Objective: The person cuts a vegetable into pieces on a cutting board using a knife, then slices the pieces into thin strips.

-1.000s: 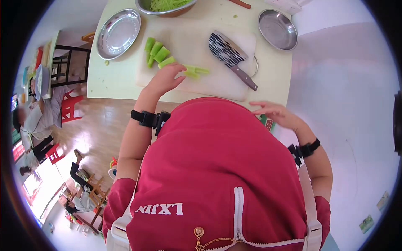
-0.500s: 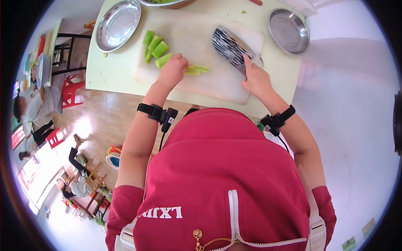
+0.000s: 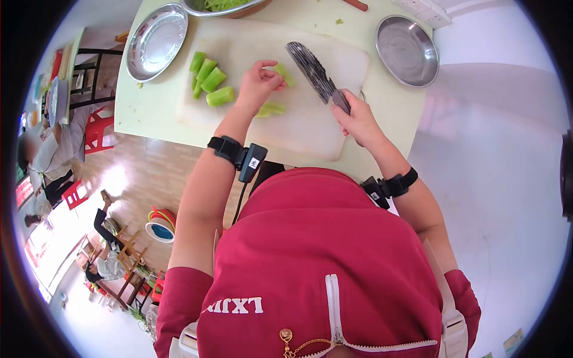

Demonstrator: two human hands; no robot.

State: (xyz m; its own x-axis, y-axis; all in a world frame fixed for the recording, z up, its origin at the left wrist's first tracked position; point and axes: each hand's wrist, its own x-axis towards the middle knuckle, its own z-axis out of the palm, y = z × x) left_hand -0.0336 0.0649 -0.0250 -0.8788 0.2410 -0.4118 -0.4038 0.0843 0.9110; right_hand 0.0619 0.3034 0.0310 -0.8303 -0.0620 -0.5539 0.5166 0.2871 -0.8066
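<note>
My left hand (image 3: 261, 85) is over the middle of the white cutting board (image 3: 250, 45), its fingertips pinching a light green vegetable piece (image 3: 285, 74). Just below it lie a few slim cut pieces (image 3: 271, 108) of the same vegetable. In my right hand (image 3: 358, 119) is the handle of a kitchen knife (image 3: 311, 70) with a black-and-white striped blade. The blade is raised over the board and points up and left, apart from the vegetable. Left of my left hand, several thicker green chunks (image 3: 209, 79) sit in a cluster on the board.
A shallow metal dish (image 3: 132, 59) stands at the table's left, and another metal bowl (image 3: 407, 51) at the right. At the far edge is a bowl (image 3: 230, 11) of green shreds. Power sockets (image 3: 421, 11) are at the upper right. People sit in the background at left.
My left hand has shifted right and up from the chunk and now pinches a small piece. The knife has turned from lying flat to a steeper angle, with my right hand wrapped round its handle.
</note>
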